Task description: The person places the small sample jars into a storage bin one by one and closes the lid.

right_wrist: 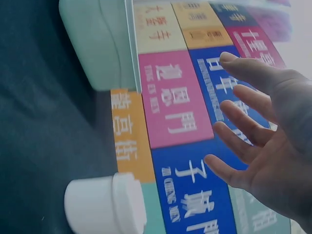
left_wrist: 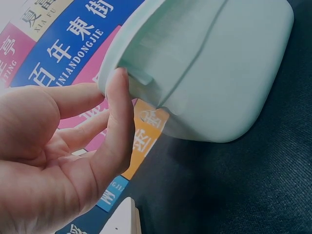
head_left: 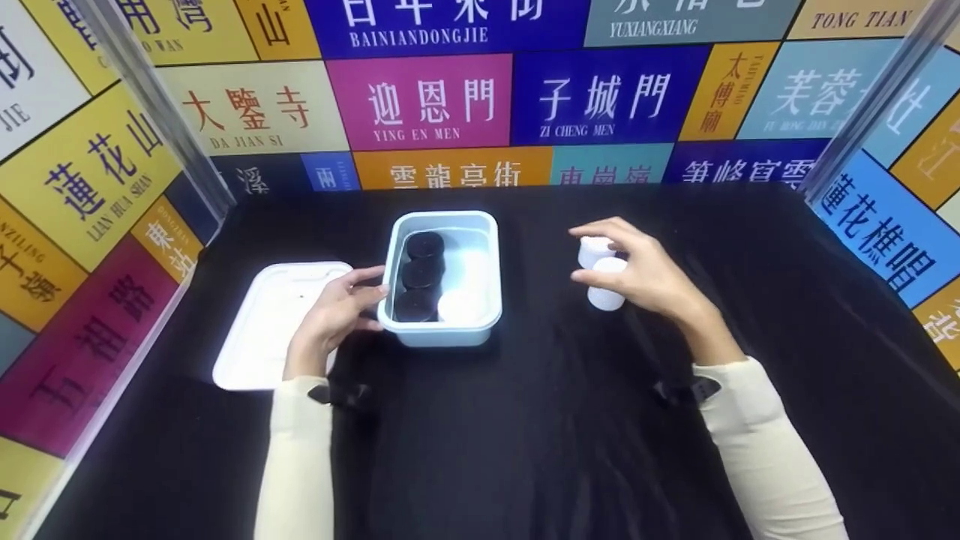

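Note:
A pale green-blue plastic box [head_left: 484, 281] stands upright on the black cloth. Inside it, three black round-topped objects [head_left: 421, 271] line the left side, with a white round one [head_left: 456, 306] at the near end. My left hand [head_left: 337, 311] pinches the box's left rim between thumb and fingers; the left wrist view shows the box [left_wrist: 229, 73] from outside. Over two small white lidded jars [head_left: 606, 295], my right hand [head_left: 637, 266] hovers with fingers spread. In the right wrist view one white jar [right_wrist: 97, 202] stands apart from that hand [right_wrist: 273, 141].
A white rectangular lid [head_left: 259, 322] lies flat to the left of the box, partly behind my left hand. Panels with colourful printed signs [head_left: 427, 97] enclose the back and sides of the black-covered table [head_left: 480, 435].

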Tool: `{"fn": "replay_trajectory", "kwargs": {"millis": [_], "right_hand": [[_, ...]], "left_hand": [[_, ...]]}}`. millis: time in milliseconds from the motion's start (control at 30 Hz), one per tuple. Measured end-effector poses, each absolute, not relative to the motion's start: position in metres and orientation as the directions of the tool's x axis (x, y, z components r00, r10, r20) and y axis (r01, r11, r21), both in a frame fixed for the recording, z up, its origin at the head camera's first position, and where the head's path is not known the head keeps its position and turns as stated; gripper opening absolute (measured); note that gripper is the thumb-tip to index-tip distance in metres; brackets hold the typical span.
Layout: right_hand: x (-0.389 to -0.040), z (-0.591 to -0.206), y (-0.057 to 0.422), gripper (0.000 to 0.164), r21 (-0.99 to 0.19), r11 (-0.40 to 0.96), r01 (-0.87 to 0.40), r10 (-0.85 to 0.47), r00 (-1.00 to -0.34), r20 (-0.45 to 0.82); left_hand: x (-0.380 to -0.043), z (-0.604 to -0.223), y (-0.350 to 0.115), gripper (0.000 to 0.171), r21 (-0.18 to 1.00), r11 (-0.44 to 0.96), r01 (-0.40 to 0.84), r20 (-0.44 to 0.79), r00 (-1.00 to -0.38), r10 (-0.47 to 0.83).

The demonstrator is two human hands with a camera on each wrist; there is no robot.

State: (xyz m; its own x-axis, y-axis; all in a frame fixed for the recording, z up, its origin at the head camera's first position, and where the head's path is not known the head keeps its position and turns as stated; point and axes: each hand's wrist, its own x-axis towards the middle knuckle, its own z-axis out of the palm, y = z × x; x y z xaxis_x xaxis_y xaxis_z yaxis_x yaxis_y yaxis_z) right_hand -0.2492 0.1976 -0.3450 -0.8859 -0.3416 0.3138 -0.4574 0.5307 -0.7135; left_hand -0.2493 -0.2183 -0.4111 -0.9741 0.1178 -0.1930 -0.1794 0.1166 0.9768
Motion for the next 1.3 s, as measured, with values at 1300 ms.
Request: {"fn": "replay_trajectory", "kwargs": {"millis": [1300], "right_hand": [[-0.285,-0.442,0.26,0.075,-0.894,0.443,-0.075,-0.148,-0.989,0.009]], "left_hand": [[-0.249,-0.412,-0.221,0.054,0.978,0.101,-0.181,-0.193,-0.973,0.126]]}}
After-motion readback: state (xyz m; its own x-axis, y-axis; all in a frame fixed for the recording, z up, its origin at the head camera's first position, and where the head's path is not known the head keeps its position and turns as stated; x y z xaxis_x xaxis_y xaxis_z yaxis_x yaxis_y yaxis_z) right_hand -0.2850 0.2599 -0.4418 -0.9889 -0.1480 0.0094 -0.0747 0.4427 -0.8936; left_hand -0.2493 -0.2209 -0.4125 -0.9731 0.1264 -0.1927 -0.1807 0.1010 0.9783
